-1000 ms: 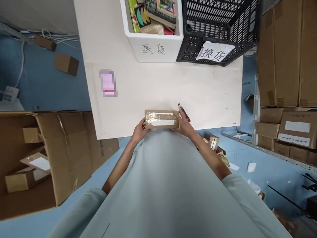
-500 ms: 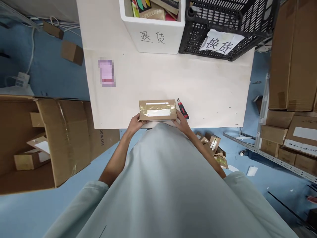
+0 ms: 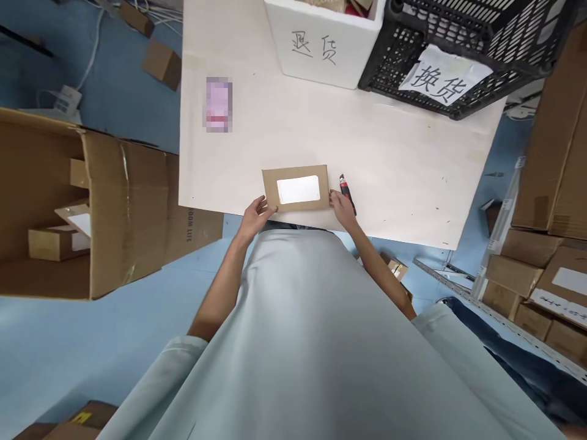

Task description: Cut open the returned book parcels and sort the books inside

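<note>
Cardboard box (image 3: 296,188), on the near side of the surface (image 3: 389,146), now shows its white label (image 3: 298,190) instead of its taped side, readable-side up, left hand (image 3: 257,216) fingers pinching its near left corner, right hand (image 3: 343,208) fingers its right end.

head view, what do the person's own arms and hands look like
The left grip and right grip are ungloved human hands; no watch or bracelet shows. The left sleeve and right sleeve are plain pale grey-blue and loose, leaving the forearms bare.
</note>
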{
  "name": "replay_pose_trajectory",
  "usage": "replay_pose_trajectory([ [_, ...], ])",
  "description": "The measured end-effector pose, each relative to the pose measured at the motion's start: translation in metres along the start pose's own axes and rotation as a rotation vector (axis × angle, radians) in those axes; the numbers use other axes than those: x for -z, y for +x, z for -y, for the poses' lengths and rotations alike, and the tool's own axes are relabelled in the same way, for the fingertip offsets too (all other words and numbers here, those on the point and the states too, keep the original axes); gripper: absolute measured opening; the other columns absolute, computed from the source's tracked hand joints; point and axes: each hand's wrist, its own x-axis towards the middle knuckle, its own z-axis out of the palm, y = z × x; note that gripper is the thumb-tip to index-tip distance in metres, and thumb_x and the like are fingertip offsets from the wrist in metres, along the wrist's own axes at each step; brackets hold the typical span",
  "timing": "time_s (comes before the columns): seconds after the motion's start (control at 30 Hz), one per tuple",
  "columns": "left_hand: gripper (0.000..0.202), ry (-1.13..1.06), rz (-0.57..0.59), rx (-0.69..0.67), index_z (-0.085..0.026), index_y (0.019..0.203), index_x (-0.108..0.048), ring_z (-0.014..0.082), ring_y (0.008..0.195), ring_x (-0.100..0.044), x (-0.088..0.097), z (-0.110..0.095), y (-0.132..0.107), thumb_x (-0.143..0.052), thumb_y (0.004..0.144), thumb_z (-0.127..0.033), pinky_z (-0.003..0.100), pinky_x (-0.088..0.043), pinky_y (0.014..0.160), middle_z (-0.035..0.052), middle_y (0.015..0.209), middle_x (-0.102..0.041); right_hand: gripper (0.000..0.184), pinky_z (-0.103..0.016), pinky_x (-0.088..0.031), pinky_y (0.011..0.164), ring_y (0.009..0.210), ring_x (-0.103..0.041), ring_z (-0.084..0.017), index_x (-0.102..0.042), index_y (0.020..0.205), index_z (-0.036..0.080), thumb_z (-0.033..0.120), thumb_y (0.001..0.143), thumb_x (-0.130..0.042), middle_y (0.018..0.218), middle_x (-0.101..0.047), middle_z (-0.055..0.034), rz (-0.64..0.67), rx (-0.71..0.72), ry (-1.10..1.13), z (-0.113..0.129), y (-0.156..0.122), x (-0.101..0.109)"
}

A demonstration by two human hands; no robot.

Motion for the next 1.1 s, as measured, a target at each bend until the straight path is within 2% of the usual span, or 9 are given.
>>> replay_pose_trajectory([
  [0.13, 0.106, -0.018, 0.070, 0.006, -0.013, 0.165, -0.057, 0.0414, 0.163, -0.055, 0.001, 0.016, -0.014, -0.097, 0.068, -0.030, 0.054, -0.057, 0.127, 0.0260, 0.175, -0.057, 0.055, -0.055, -0.062, 0.121, 0.143, -0.074, -0.029, -0.075, 0.147, 0.025, 0.056, 0.107, -0.053, 0.155, -0.077, -0.0116, 0.067, -0.105, 0.092, -0.013, -0.014, -0.001],
  [0.27, 0.087, 0.010, 0.065, -0.001, -0.019, 0.150, -0.071, 0.0422, 0.155, -0.063, -0.002, 0.023, -0.012, -0.092, 0.066, -0.028, 0.059, -0.058, 0.124, 0.0186, 0.164, -0.069, 0.060, -0.057, -0.055, 0.130, 0.150, -0.070, -0.032, -0.072, 0.154, 0.023, 0.045, 0.099, -0.062, 0.162, -0.072, -0.0129, 0.080, -0.083, 0.084, -0.013, -0.024, -0.004],
  [0.4, 0.067, 0.048, -0.003, 0.002, -0.020, 0.130, -0.081, 0.0403, 0.140, -0.073, -0.004, 0.021, -0.001, -0.088, 0.064, -0.024, 0.061, -0.059, 0.123, 0.0134, 0.141, -0.083, 0.064, -0.055, -0.056, 0.129, 0.152, -0.068, -0.033, -0.071, 0.154, 0.017, 0.042, 0.095, -0.064, 0.165, -0.069, -0.0173, 0.049, -0.098, 0.083, -0.007, -0.028, -0.009],
  [0.53, 0.056, 0.063, -0.025, -0.020, -0.014, 0.123, -0.085, 0.0378, 0.132, -0.078, 0.004, 0.009, -0.001, -0.086, 0.069, -0.023, 0.054, -0.060, 0.123, 0.0157, 0.132, -0.086, 0.059, -0.057, -0.061, 0.124, 0.150, -0.067, -0.034, -0.077, 0.146, 0.019, 0.050, 0.096, -0.067, 0.155, -0.075, -0.0166, 0.000, -0.071, 0.061, 0.008, -0.033, -0.007],
  [0.67, 0.037, 0.116, -0.071, -0.100, -0.017, 0.117, -0.088, 0.0356, 0.120, -0.082, 0.020, -0.011, -0.012, -0.085, 0.085, -0.035, 0.051, -0.063, 0.117, 0.0122, 0.120, -0.089, 0.057, -0.055, -0.066, 0.117, 0.130, -0.075, -0.032, -0.081, 0.140, 0.025, 0.063, 0.099, -0.069, 0.138, -0.079, -0.0132, -0.088, 0.000, 0.041, 0.033, -0.036, 0.006],
  [0.8, 0.034, 0.168, -0.125, -0.199, -0.018, 0.116, -0.090, 0.0343, 0.119, -0.081, 0.028, -0.027, -0.015, -0.083, 0.093, -0.043, 0.047, -0.063, 0.116, 0.0112, 0.121, -0.088, 0.060, -0.053, -0.065, 0.114, 0.116, -0.076, -0.031, -0.083, 0.137, 0.025, 0.072, 0.105, -0.064, 0.125, -0.078, -0.0129, -0.189, 0.056, -0.051, 0.054, -0.030, 0.017],
  [0.97, 0.033, 0.170, -0.175, -0.183, -0.018, 0.112, -0.089, 0.0321, 0.118, -0.080, 0.018, -0.022, -0.001, -0.079, 0.098, -0.046, 0.045, -0.061, 0.116, 0.0124, 0.122, -0.087, 0.062, -0.058, -0.065, 0.108, 0.104, -0.076, -0.034, -0.085, 0.108, 0.024, 0.077, 0.109, -0.052, 0.102, -0.077, -0.0123, -0.140, 0.030, -0.217, 0.058, -0.013, 0.012],
  [1.03, 0.038, 0.160, -0.187, -0.171, -0.017, 0.117, -0.087, 0.0316, 0.120, -0.079, 0.013, -0.016, 0.004, -0.076, 0.101, -0.050, 0.043, -0.060, 0.115, 0.0136, 0.125, -0.086, 0.066, -0.057, -0.064, 0.107, 0.104, -0.076, -0.034, -0.084, 0.110, 0.024, 0.079, 0.110, -0.048, 0.106, -0.078, -0.0141, -0.144, 0.038, -0.223, 0.056, -0.008, 0.009],
  [1.1, 0.045, 0.140, -0.196, -0.178, -0.017, 0.128, -0.083, 0.0313, 0.124, -0.078, 0.009, -0.012, 0.004, -0.075, 0.103, -0.053, 0.043, -0.060, 0.114, 0.0158, 0.135, -0.084, 0.068, -0.055, -0.064, 0.107, 0.107, -0.076, -0.033, -0.082, 0.121, 0.023, 0.082, 0.107, -0.052, 0.119, -0.080, -0.0167, -0.150, 0.032, -0.191, 0.055, -0.006, 0.010],
])
